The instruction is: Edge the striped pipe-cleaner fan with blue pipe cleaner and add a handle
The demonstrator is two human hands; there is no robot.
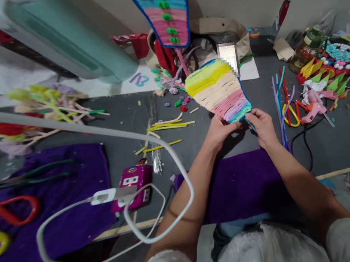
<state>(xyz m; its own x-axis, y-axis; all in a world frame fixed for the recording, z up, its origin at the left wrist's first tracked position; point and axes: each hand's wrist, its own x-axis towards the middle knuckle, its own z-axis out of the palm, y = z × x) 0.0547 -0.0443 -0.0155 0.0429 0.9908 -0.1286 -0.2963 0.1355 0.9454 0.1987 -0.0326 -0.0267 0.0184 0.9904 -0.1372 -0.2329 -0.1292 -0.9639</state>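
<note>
Both my hands hold a striped pipe-cleaner panel (221, 89) above the table, its wide yellow end tilted up and away from me. Its bands run from yellow through cream, pink and lilac to teal, and blue edging shows along the right side. My left hand (222, 132) grips the narrow end from the lower left, with some fingers hidden beneath. At the lower right corner, my right hand (262, 127) pinches the blue edging between thumb and fingers. Beyond stands a similar finished-looking panel (167, 15) with green and red pieces on a pink stem.
A white cable (176, 161) loops near my left forearm from a magenta power socket (136, 179). Scissors (17, 211) lie on a purple cloth (92, 168) at left. Loose pipe cleaners (174, 124), a pink glue gun (315, 107) and a glass bottle (308, 45) are around.
</note>
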